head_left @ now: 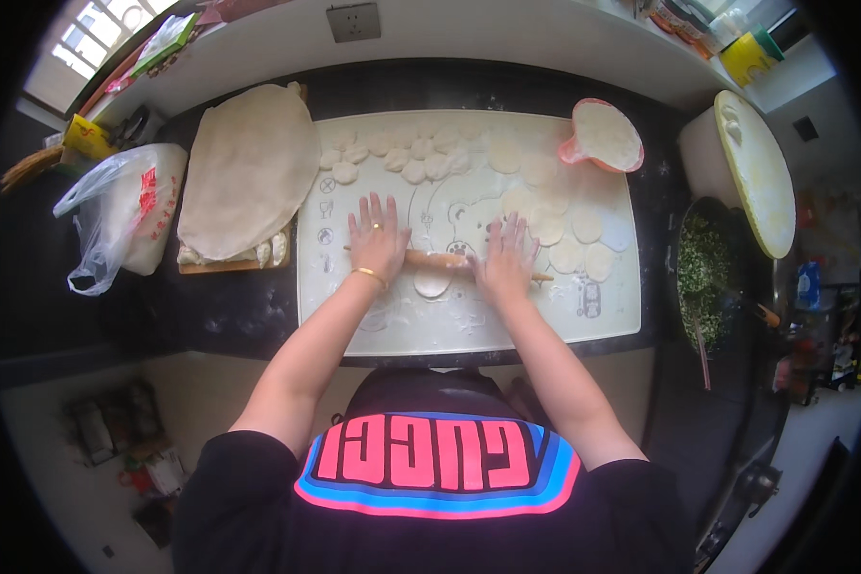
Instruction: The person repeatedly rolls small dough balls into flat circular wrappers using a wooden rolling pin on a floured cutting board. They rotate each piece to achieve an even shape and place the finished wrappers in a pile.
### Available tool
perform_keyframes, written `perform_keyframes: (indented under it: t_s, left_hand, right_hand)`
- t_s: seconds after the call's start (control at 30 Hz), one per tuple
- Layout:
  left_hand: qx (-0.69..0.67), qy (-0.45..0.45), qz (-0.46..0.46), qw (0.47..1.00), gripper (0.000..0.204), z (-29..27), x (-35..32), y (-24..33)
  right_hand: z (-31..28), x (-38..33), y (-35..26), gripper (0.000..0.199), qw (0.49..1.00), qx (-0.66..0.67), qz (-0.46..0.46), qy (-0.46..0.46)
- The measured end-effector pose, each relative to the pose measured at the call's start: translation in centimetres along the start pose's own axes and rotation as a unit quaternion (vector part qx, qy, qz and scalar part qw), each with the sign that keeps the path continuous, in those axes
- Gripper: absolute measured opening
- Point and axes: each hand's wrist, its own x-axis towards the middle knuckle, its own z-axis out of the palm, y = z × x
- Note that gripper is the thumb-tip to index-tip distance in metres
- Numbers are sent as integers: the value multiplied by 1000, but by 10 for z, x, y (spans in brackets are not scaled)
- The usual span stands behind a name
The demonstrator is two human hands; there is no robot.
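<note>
Dough (431, 282) lies in a small round on the pale mat (459, 330), its far edge at the rolling pin (437, 259). The left hand (378, 241) and right hand (506, 263) rest toward the pin's two ends, palms down, fingers spread open. Flat dough circles (566, 254) lie beside the right hand.

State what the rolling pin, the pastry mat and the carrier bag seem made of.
Rolling pin: probably wood, tan and matte with thin handles. Pastry mat: silicone or plastic, unclear which; smooth, pale, printed. Carrier bag: likely thin plastic film, glossy, see-through and crinkled.
</note>
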Motion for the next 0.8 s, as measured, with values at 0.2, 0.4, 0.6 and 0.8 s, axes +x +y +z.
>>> perform_keyframes:
  t_s: [0.2, 0.4, 0.6, 0.8]
  left_hand:
    - [-112, -28, 84, 990, 61, -3, -60, -14]
    - [-201, -175, 92, 959, 34, -9, -6, 35]
    - [-143, -166, 19, 975, 35, -22, -64, 15]
    - [-8, 9, 82, 997, 63, -5, -76, -5]
  right_hand:
    - [2, -81, 6, 45, 993, 52, -103, 6]
    - [-14, -79, 19, 35, 983, 55, -174, 28]
    - [-30, -104, 29, 31, 988, 73, -101, -95]
    - [-16, -83, 12, 56, 996, 30, -58, -62]
